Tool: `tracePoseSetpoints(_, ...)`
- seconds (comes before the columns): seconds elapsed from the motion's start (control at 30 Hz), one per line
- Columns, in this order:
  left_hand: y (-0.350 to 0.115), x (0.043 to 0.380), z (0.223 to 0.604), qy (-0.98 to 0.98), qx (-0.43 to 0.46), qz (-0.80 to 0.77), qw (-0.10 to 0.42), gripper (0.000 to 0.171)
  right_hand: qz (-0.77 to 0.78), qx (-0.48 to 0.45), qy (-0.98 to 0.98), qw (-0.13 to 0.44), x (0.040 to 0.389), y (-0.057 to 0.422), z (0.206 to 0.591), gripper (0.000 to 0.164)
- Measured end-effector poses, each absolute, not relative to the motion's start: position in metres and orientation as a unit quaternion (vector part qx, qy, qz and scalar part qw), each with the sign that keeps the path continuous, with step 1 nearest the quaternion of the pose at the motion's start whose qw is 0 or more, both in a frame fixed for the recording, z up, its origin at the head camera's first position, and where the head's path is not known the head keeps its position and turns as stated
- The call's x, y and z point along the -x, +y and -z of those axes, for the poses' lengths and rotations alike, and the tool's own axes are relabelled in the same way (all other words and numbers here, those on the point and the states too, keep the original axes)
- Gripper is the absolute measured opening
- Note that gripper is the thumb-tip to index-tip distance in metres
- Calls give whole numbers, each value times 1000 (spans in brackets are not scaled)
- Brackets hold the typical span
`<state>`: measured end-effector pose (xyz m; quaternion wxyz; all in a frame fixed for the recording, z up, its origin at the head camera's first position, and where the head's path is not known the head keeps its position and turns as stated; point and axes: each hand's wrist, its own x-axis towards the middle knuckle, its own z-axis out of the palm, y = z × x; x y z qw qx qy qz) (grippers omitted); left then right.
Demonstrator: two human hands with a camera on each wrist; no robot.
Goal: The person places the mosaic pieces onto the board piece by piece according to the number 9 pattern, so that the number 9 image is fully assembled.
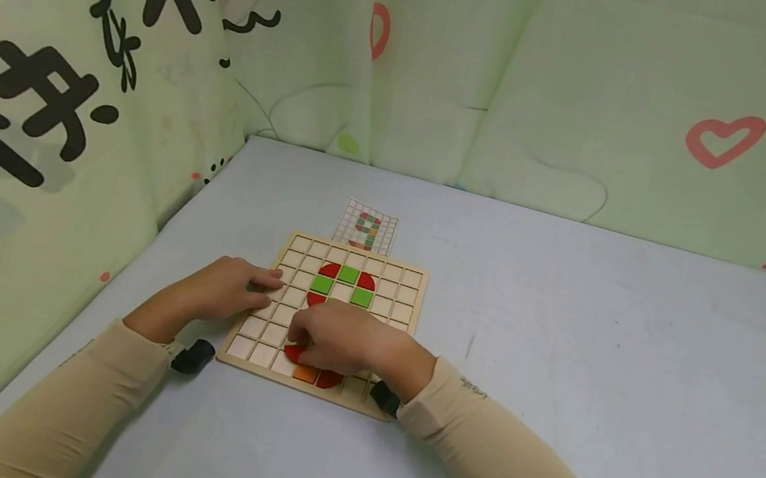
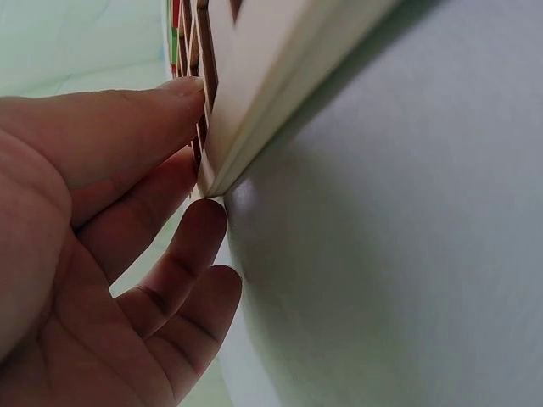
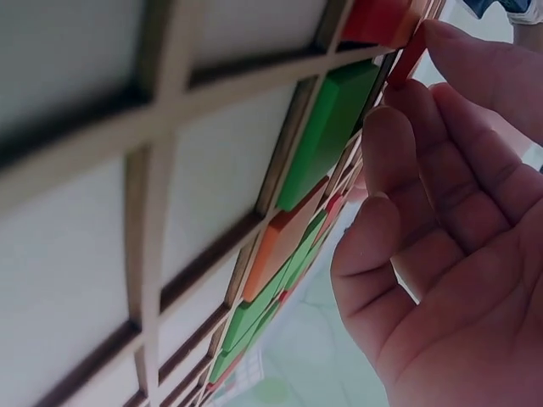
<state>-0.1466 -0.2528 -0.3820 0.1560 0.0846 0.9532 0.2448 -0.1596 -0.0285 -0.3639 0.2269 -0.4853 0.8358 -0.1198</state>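
Observation:
A wooden grid board [image 1: 406, 294] lies on the table, holding green square tiles [image 1: 349, 275], red rounded-corner tiles [image 1: 367, 281] and an orange tile [image 1: 305, 374]. My right hand [image 1: 342, 338] is over the lower middle of the board. Its thumb and forefinger pinch a red tile [image 3: 411, 59] by the near row, beside the tiles set there. Part of the pattern is hidden under this hand. At the board's left edge, my left hand [image 1: 222, 288] rests with loosely extended fingers. The left thumb [image 2: 182, 93] touches the grid near the rim.
Behind the board lies a paper card [image 1: 385, 227] printted with a coloured grid pattern, its near edge by the board's far rim. The pale table [image 1: 563, 345] extends to the right. Printed green curtains [image 1: 567, 92] hang along the back and left.

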Motion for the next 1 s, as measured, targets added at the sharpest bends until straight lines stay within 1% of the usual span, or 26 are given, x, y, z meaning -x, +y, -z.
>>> tracePoseSetpoints(0.3,-253,146,383,952,-85,-249,157,38,99,488,840,215,155,-35,364,17)
tracePoseSetpoints(1.0,-254,145,382,952,-89,-249,153,37,86,495,840,204,148,-36,363,16)
